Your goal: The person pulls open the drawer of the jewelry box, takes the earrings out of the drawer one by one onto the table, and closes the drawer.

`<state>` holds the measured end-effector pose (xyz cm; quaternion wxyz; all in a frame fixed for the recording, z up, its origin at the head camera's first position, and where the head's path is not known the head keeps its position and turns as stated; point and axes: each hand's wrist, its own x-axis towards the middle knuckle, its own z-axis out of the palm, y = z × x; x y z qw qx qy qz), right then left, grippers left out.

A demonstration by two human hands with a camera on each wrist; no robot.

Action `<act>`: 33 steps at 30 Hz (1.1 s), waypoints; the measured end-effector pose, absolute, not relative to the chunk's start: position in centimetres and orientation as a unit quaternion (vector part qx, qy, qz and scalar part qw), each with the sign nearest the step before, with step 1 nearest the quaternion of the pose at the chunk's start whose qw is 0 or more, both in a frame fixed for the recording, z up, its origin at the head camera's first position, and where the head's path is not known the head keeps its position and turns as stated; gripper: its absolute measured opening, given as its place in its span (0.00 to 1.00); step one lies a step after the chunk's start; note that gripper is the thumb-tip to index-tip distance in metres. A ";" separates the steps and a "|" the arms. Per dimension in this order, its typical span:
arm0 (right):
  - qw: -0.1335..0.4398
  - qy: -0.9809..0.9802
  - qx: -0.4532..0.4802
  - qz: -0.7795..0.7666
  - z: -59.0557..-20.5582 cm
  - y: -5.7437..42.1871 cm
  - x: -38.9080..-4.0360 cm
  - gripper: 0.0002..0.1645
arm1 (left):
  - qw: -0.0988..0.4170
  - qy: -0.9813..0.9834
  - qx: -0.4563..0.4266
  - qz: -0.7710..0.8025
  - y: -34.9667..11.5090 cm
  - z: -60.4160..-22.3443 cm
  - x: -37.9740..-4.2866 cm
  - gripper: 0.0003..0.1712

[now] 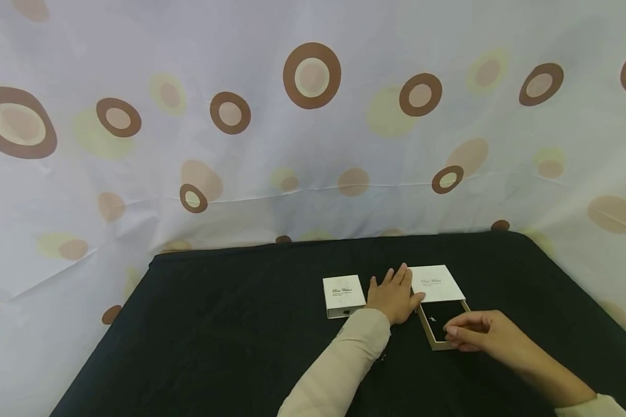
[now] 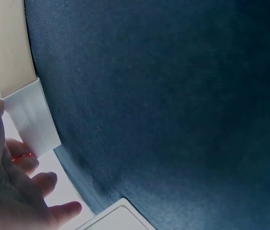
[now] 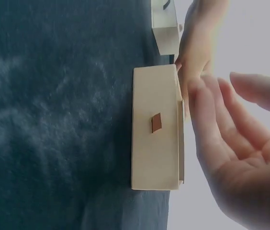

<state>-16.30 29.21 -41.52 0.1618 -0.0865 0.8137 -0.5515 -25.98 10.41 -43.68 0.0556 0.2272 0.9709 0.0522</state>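
Note:
A flat white drawer box (image 1: pixel 435 282) with script print has its drawer pulled out toward the person. A small silver piece (image 1: pixel 432 319), its kind too small to tell, lies on the drawer's black lining. My left hand (image 1: pixel 395 296) rests with spread fingers against the left side of the white sleeve (image 2: pixel 32 117). Above the near right part of the drawer hovers my right hand (image 1: pixel 480 333), fingers loosely bent. In the right wrist view its thumb and fingers stand apart with nothing visible between them, behind the drawer's front (image 3: pixel 154 153) with its brown tab (image 3: pixel 156 123).
A smaller white box (image 1: pixel 344 292) with similar print stands just left of my left hand. Small shiny bits (image 1: pixel 382 358) lie beside the left sleeve, hard to make out. Black cloth (image 1: pixel 229 336) covers the table, and a patterned curtain (image 1: pixel 261 156) hangs behind it.

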 end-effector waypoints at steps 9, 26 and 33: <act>0.076 0.871 -0.034 -0.485 -41.9 28.4 -16.9 0.22 | 0.054 0.971 0.226 0.055 10.4 -43.6 -25.8 0.36; 0.033 0.927 -0.024 -0.373 -42.7 27.6 -18.3 0.12 | 0.054 0.969 0.232 0.059 10.5 -44.1 -26.4 0.37; 0.023 0.934 -0.019 -0.355 -42.9 27.3 -18.3 0.07 | 0.055 0.970 0.231 0.060 10.5 -44.1 -26.3 0.37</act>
